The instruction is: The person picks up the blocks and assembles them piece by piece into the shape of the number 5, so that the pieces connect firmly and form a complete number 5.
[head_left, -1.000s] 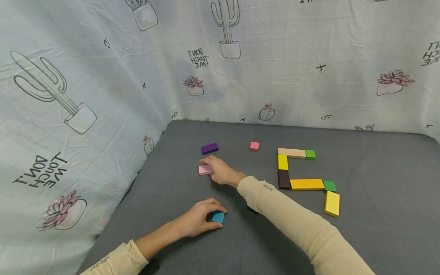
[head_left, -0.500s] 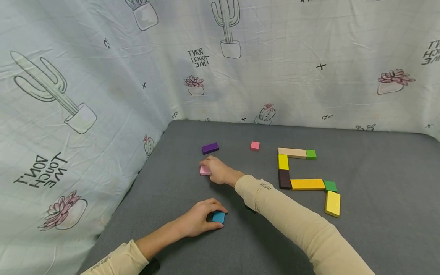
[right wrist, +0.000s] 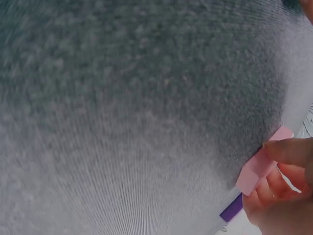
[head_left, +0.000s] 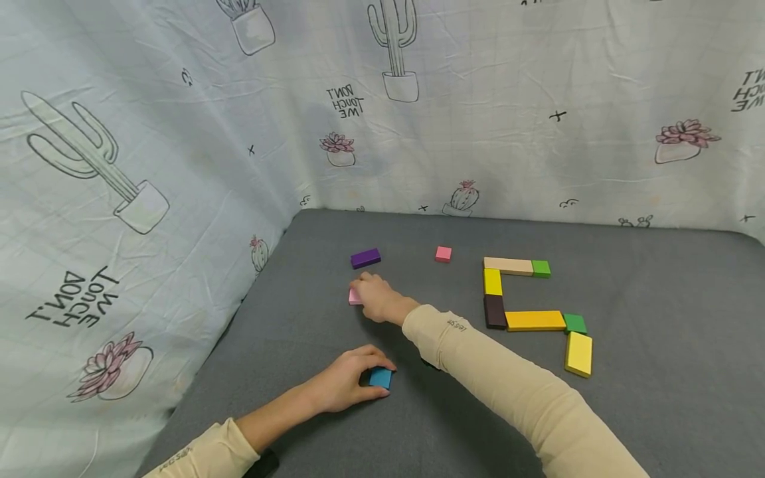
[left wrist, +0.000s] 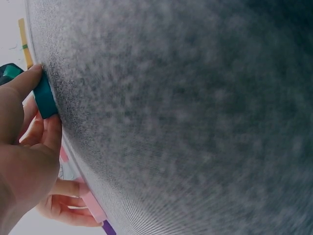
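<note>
My left hand [head_left: 346, 380] pinches a small blue block [head_left: 380, 378] between thumb and fingers on the grey tabletop; the left wrist view shows the same block [left wrist: 45, 100] from the side. Farther back, my right hand [head_left: 381, 299] holds a pink block [head_left: 355, 297], mostly hidden under the fingers in the head view. In the right wrist view the thumb lies against the near face of this oblong pink block [right wrist: 248, 177], with fingers behind it. A purple block [head_left: 366, 258] lies just beyond the right hand.
A red-pink block [head_left: 443, 254] lies alone toward the back. To the right, several blocks join in an angular line: beige [head_left: 508, 266], light green [head_left: 540, 269], yellow [head_left: 493, 282], dark brown [head_left: 494, 312], orange [head_left: 534, 320], green [head_left: 575, 324] and pale yellow [head_left: 578, 354]. A printed curtain [head_left: 478, 119] borders the table.
The right forearm has shifted slightly left, and the right fingers cover more of the pink block. The left hand stays in place with the blue block.
</note>
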`<state>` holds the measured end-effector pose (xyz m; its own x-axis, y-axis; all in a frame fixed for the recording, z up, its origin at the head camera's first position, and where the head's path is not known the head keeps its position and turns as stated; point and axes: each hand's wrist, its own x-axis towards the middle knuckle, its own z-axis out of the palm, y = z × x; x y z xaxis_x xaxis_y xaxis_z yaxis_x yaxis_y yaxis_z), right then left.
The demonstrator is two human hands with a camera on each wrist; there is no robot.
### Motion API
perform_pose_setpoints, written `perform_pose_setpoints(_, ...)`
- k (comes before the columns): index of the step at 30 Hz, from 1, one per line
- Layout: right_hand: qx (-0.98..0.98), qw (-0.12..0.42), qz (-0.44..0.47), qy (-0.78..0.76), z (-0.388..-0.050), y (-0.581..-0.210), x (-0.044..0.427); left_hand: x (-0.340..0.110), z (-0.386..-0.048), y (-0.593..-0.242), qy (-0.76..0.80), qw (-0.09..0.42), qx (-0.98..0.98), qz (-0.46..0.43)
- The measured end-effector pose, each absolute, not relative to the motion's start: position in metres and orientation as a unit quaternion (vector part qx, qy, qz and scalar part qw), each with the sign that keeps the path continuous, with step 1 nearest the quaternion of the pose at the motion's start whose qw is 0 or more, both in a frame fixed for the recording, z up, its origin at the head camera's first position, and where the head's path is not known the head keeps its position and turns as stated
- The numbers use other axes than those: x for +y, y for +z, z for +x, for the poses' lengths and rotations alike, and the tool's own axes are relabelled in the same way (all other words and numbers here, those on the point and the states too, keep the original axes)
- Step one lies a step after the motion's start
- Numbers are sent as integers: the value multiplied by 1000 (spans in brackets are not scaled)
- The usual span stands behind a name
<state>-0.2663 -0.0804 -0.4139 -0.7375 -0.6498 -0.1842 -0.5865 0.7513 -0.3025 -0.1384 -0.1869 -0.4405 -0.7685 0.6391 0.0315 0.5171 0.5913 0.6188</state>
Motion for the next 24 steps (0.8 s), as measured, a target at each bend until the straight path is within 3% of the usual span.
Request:
perform_pose_setpoints(10,920,136,-338,-145,-272,-414,-70,-187,-138,-441,319,95,884,329)
perform_pose_setpoints(19,898,100,-338,-264,-285,-409,-47,-185,-138,-440,316,101,888,320)
perform_pose_setpoints(24,884,124,-295,-342,-289,-403,-33,-184,-138,-440,319,102,887,317)
